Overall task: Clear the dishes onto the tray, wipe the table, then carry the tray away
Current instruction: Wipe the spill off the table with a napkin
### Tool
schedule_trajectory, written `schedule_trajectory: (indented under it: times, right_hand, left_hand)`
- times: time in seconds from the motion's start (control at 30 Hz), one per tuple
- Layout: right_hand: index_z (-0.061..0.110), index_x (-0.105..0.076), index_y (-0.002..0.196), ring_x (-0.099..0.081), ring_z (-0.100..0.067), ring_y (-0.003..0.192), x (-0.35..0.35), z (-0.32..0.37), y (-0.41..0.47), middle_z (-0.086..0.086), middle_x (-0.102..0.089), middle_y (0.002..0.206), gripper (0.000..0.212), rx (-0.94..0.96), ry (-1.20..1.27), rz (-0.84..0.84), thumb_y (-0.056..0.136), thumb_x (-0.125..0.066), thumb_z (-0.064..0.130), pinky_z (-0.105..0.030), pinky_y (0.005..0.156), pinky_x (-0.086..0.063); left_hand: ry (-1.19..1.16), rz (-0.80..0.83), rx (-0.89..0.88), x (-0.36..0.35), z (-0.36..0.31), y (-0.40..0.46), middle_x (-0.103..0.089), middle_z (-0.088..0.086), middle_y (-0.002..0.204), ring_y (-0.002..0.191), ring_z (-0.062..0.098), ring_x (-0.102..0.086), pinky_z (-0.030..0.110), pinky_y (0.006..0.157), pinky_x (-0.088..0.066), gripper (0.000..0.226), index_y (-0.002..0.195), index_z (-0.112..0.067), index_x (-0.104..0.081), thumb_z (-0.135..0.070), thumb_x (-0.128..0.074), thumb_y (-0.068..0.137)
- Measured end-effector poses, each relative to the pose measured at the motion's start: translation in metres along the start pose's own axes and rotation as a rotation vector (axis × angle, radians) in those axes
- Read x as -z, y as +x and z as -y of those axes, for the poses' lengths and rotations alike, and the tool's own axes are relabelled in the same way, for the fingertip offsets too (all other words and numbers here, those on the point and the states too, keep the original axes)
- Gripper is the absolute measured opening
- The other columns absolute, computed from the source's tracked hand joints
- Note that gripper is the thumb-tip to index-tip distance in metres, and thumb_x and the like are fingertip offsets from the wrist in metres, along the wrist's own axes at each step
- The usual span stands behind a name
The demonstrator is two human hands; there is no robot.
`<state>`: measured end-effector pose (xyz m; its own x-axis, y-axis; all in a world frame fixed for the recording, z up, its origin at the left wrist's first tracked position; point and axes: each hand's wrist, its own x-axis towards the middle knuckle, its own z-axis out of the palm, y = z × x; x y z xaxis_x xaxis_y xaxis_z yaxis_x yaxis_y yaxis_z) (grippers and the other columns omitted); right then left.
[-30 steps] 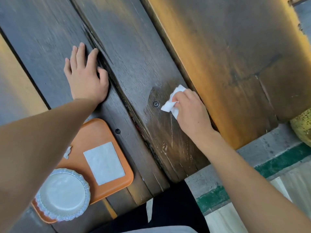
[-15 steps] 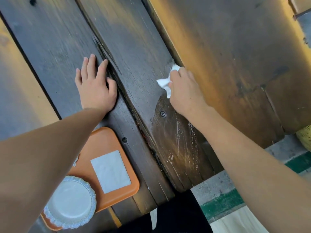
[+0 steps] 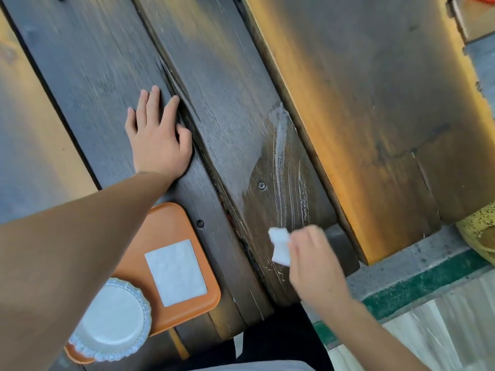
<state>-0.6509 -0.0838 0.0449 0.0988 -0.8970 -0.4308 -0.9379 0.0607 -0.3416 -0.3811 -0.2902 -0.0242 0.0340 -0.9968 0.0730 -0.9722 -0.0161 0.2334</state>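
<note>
A dark plank table [image 3: 230,76] fills most of the view. My right hand [image 3: 313,261] pinches a crumpled white wipe [image 3: 280,245] near the table's front edge, below wet streaks [image 3: 284,162] on a plank. My left hand [image 3: 158,135] lies flat on the wood, fingers spread, holding nothing. An orange tray [image 3: 163,226] sits at the lower left, partly under my left forearm. On it lie a flat white napkin [image 3: 175,271] and a white plate with a frilled rim [image 3: 112,319].
The front edge of the table ends over a grey floor with a green stripe [image 3: 417,287]. A yellow porous object [image 3: 479,234] shows at the right edge. Dark clothing [image 3: 276,341] is visible below the table edge.
My right hand has swept the wipe from far up the plank back toward the front edge, leaving longer wet streaks. My left hand stays flat in place.
</note>
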Motion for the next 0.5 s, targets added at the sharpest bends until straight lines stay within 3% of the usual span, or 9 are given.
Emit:
schedule_trajectory:
  times: [0.03, 0.13, 0.27, 0.43, 0.5]
  right_hand:
    - [0.011, -0.06, 0.093, -0.048, -0.016, 0.08, 0.012, -0.005, 0.017, 0.0, -0.05, 0.092, 0.006, -0.046, 0.063, -0.081, 0.09, -0.062, 0.007, -0.026, 0.069, -0.038]
    - [0.009, -0.056, 0.109, -0.045, -0.011, 0.084, 0.05, -0.01, 0.077, 0.0, -0.047, 0.106, 0.014, -0.075, 0.225, -0.256, 0.103, -0.046, 0.015, -0.021, 0.072, -0.037]
    - [0.018, -0.057, 0.102, -0.043, 0.002, 0.077, 0.082, 0.001, 0.154, 0.0, -0.046, 0.103, 0.017, 0.041, 0.331, -0.335, 0.103, -0.042, 0.012, -0.004, 0.068, -0.032]
    - [0.007, -0.059, 0.105, -0.045, -0.013, 0.083, 0.096, 0.017, 0.208, -0.003, -0.046, 0.108, 0.022, 0.082, 0.295, -0.416, 0.102, -0.037, 0.009, -0.011, 0.064, -0.034]
    - [0.007, -0.065, 0.104, -0.047, -0.013, 0.085, 0.095, 0.015, 0.222, -0.006, -0.053, 0.107, 0.026, 0.051, 0.32, -0.464, 0.097, -0.04, 0.003, -0.006, 0.067, -0.034]
  left_hand:
    - [0.001, 0.001, -0.001, -0.001, 0.0, 0.0, -0.032, 0.013, 0.165, 0.155, 0.032, -0.023, 0.053, 0.125, -0.013, 0.054, 0.148, -0.019, -0.049, -0.027, -0.041, 0.095]
    - [0.002, -0.001, -0.004, -0.001, 0.0, 0.001, -0.032, 0.012, 0.165, 0.155, 0.032, -0.023, 0.053, 0.125, -0.013, 0.054, 0.148, -0.019, -0.049, -0.027, -0.041, 0.095]
    - [-0.004, -0.004, -0.001, -0.001, 0.0, 0.0, -0.032, 0.012, 0.165, 0.155, 0.032, -0.023, 0.054, 0.125, -0.014, 0.054, 0.148, -0.019, -0.049, -0.028, -0.041, 0.095]
    - [-0.004, -0.004, -0.002, -0.001, 0.0, 0.001, -0.033, 0.013, 0.164, 0.154, 0.033, -0.023, 0.055, 0.125, -0.014, 0.054, 0.148, -0.018, -0.049, -0.028, -0.042, 0.095]
    - [-0.001, -0.005, -0.005, -0.001, 0.0, 0.0, -0.033, 0.013, 0.164, 0.154, 0.033, -0.023, 0.055, 0.125, -0.015, 0.054, 0.148, -0.018, -0.049, -0.028, -0.042, 0.095]
